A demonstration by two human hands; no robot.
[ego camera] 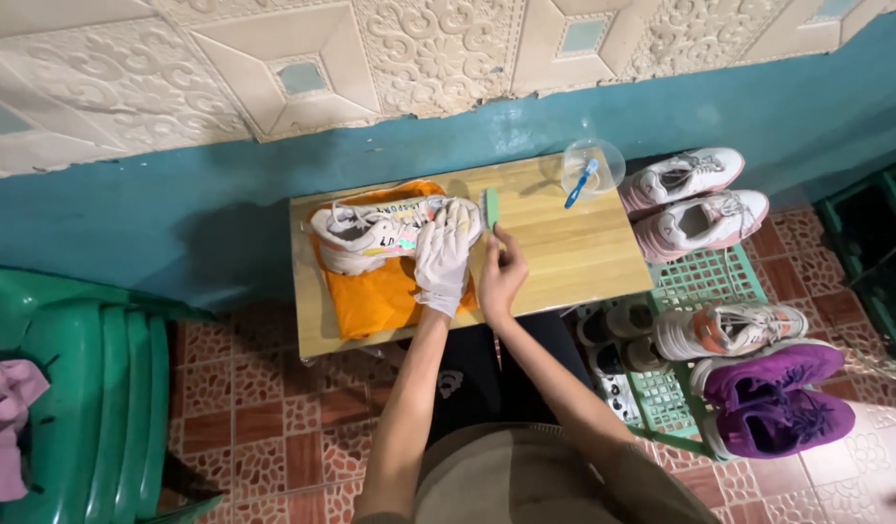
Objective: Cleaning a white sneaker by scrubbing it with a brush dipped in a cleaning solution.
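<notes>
As seen from the head camera, the person stands or sits over a low wooden table [574, 257] set against a teal wall. The left hand [442, 254], in a white glove, lies flat on the toe end of a white sneaker [375, 233], fingers spread and pressing down rather than closed round it. The sneaker rests on an orange cloth [375, 296] with its long axis running left to right across the table, the heel to the person's left and the toe to the right, under the glove.

The right hand [499, 277] is bare and pinches a small green block [490, 207], perhaps a sponge or eraser, between thumb and fingertips; the grip is narrow and closed on it. The block stands upright, its long axis pointing away from the person, and sits just beside the toe of the sneaker, on its right. Whether it touches the shoe cannot be told. The right hand is thus the nearer to the block, the left the nearer to the shoe.

Farther right on the table stands a clear plastic bowl [592, 165] holding a blue toothbrush [581, 183], well apart from both hands. Other sneakers, pink, white and purple, lie on a green rack [705, 281] to the right.
</notes>
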